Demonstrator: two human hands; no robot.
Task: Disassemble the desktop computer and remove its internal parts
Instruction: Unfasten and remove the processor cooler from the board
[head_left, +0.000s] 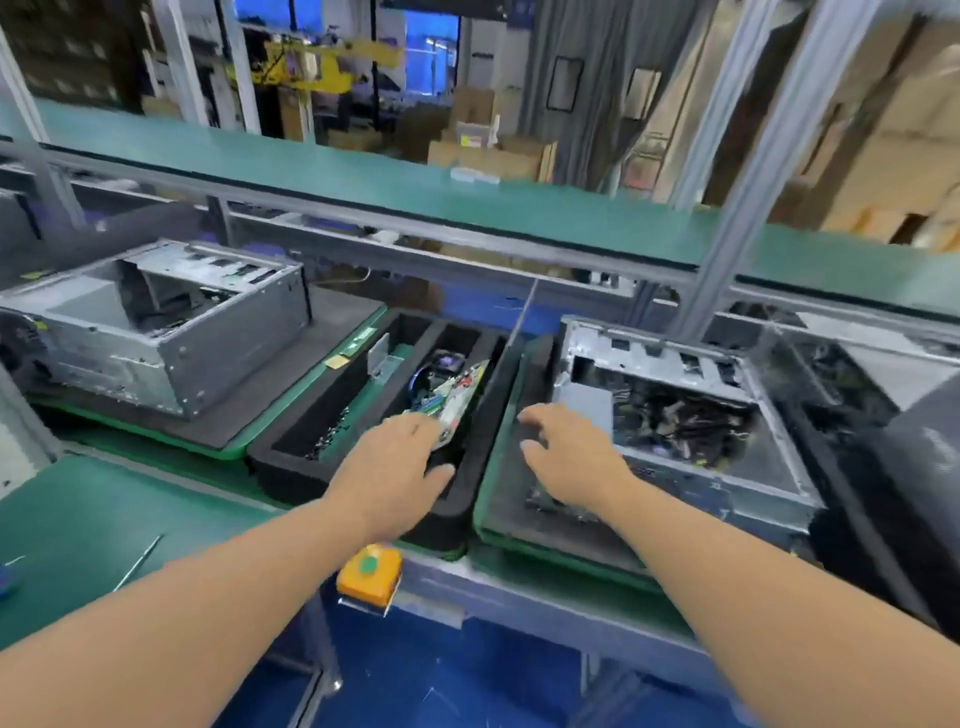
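Both hands out over the line, one on a removed part.

My left hand (397, 470) grips a circuit board (457, 402) in the black foam tray (291, 467); my right hand (569, 452) hovers, fingers spread, empty, at nine o'clock of the opened computer case (675, 415); a second case (156, 322) sits at ten o'clock.

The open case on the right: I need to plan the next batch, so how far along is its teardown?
Done: removed parts lie in the black tray. In hand: the left hand is at those parts; the right hand hovers open. Left: the case has tangled cables inside.
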